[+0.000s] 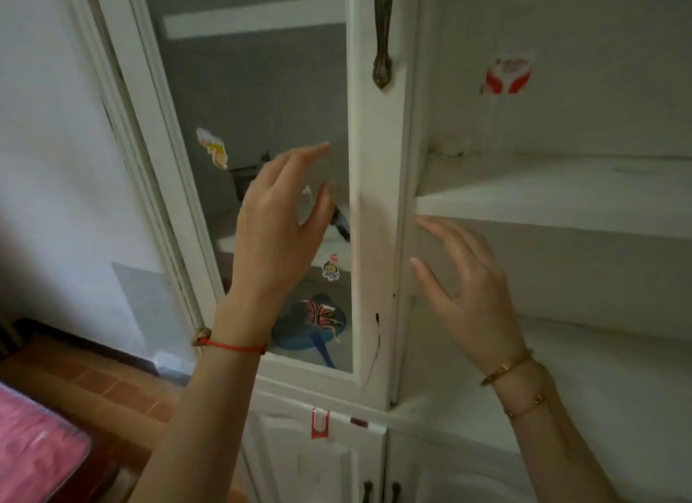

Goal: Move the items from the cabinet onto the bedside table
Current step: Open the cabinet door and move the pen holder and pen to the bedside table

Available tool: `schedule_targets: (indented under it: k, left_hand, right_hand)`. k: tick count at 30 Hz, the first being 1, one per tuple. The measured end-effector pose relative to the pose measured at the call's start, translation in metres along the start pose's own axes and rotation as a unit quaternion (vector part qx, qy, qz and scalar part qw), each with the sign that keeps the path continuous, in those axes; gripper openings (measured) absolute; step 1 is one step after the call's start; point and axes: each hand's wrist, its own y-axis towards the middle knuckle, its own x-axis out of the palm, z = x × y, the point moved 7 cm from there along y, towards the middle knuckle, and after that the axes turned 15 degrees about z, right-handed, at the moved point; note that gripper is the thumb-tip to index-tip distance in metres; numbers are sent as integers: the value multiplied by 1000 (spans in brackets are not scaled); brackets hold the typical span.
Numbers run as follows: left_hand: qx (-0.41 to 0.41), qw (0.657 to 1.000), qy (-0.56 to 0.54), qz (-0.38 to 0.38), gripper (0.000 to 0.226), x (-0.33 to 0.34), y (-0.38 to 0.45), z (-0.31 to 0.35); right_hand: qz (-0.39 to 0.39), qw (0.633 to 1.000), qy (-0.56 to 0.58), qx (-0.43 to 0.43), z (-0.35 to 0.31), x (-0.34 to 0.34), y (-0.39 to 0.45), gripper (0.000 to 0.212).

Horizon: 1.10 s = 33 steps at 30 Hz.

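Hands are raised empty before the white cabinet (378,210), the left hand (279,218) in front of the glass door (258,101) and the right hand (464,292) at the edge of the open right half, both with fingers (318,148) spread and relaxed, gripping nothing, probably poised to swing the door aside. Behind that glass sit the items to move: a dark blurred object (243,180) on the middle shelf and a blue fan-like thing (310,322) on the shelf below. Shelves (561,203) on the open right side show nothing, and the bedside counter is out of view.
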Motion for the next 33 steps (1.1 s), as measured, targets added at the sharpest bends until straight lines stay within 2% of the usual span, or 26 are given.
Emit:
schedule_targets:
  k: [5,15,21,27,33]
  left_hand:
    - [40,997,-20,65,37,21,70,16]
    - [47,992,-51,107,31,45,104,31]
    - [53,993,-49,91,21,46,105,42]
    - [38,995,-50,78,23,34,101,46]
    - [13,995,-61,75,27,-3,93,49]
  right_hand:
    - [58,998,6,-39,-6,-10,59,40]
    - [54,996,15,-67,-6,8,88,45]
    - [47,996,31,-64,-1,12,88,46]
    - [27,997,47,-58,-3,16,78,51]
    - [4,989,140,-48,-21,25,55,54]
